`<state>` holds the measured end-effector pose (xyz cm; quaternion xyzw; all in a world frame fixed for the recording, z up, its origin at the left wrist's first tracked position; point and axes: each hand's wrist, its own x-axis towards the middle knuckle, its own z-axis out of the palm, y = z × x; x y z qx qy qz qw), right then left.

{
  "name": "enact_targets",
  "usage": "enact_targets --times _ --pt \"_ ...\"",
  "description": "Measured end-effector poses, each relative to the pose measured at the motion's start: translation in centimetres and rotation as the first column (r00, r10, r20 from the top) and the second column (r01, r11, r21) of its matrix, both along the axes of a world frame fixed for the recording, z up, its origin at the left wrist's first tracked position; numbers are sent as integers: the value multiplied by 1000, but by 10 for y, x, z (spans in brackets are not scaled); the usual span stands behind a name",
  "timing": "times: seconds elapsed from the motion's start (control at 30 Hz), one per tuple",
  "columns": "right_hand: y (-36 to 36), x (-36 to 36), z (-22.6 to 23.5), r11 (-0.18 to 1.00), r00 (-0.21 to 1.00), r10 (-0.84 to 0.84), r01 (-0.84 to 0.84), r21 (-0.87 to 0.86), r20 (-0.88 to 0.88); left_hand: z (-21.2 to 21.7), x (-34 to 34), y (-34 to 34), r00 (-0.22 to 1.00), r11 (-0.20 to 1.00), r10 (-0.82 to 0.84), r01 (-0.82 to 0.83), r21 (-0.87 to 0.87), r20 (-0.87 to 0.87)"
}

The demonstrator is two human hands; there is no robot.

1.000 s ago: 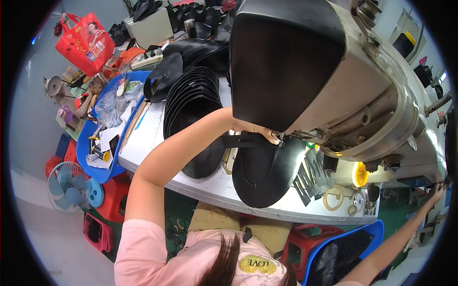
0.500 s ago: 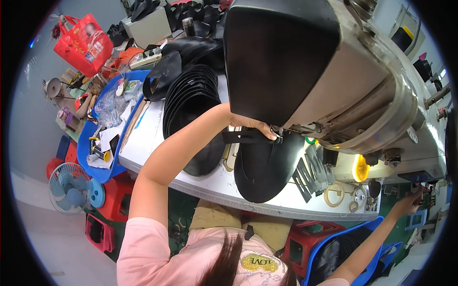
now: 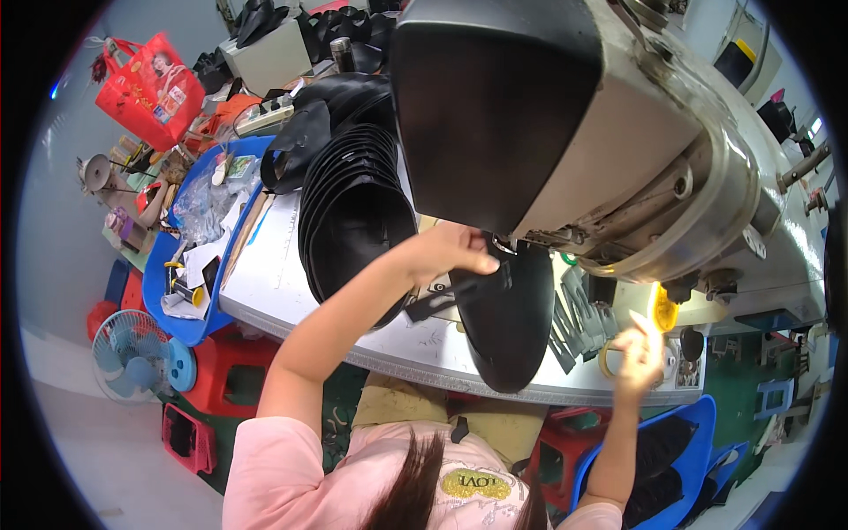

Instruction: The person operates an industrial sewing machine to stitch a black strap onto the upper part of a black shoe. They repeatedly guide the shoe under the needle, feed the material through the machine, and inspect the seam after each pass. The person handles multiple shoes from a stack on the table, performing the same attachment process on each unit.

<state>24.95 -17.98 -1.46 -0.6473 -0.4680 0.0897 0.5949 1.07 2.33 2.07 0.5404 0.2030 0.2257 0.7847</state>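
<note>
A black leather shoe upper lies under the head of a large sewing machine, with a slotted black strap sticking out from its left side. My left hand grips the upper at its far end beside the needle area; the thumb is on top and some fingertips are hidden. Raised over the table's right part, my right hand is smeared by motion, and its finger positions are unclear. Loose black straps lie to its left. A nested stack of black uppers stands left of my left hand.
A blue tray with scraps, plastic bags and thread sits at the left. Tape rolls lie at the table's right edge. Below right, a blue basket holds black pieces. A fan and red stools stand on the floor.
My right hand has come in from the far right, over the table by the straps. The upper has turned and shifted slightly right, and its strap now slants downward. My left hand has moved slightly.
</note>
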Motion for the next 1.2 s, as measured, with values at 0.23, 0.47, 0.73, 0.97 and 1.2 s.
enact_targets --times 0.23,0.47,0.73,0.97,1.2 --pt "19 -86 -24 599 599 617 -778 -189 -511 -53 -60 -68 984 980 29 -62 190 174" --pt "34 -109 1 469 490 799 -871 -148 -349 -39 -67 -73 963 858 -51 -93 504 265" --pt "28 -105 3 654 622 681 -754 -61 -386 -39 -73 -73 970 884 5 -119 453 245" --pt "20 -84 -1 665 622 744 -723 187 -243 -38 -76 -77 905 939 87 -214 269 416" --pt "22 -81 -6 971 918 237 -222 84 -319 -52 -76 -120 911 851 341 -193 -488 234"
